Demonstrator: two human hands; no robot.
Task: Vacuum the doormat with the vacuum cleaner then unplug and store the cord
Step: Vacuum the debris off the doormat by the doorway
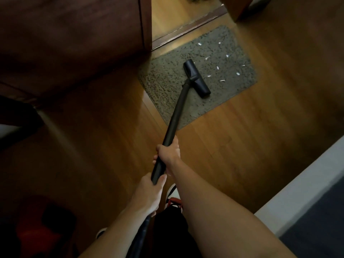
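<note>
A grey shaggy doormat (167, 86) lies on the wooden floor before an open doorway. Several white paper scraps (217, 67) are scattered over its right half. The black floor nozzle (196, 79) of the vacuum cleaner rests on the middle of the mat, and its black tube (176, 116) runs back toward me. My right hand (168, 153) grips the tube higher up. My left hand (149, 194) grips its lower end, where the black hose (141, 231) begins. The vacuum body, cord and plug are out of view.
A dark brown door (74, 43) stands open at the left, its edge beside the mat's left corner. A metal threshold strip (188, 27) crosses the doorway. A white ledge (307, 183) runs along the right. My shoe (173, 200) shows below my hands, and something red (37, 231) sits at the bottom left.
</note>
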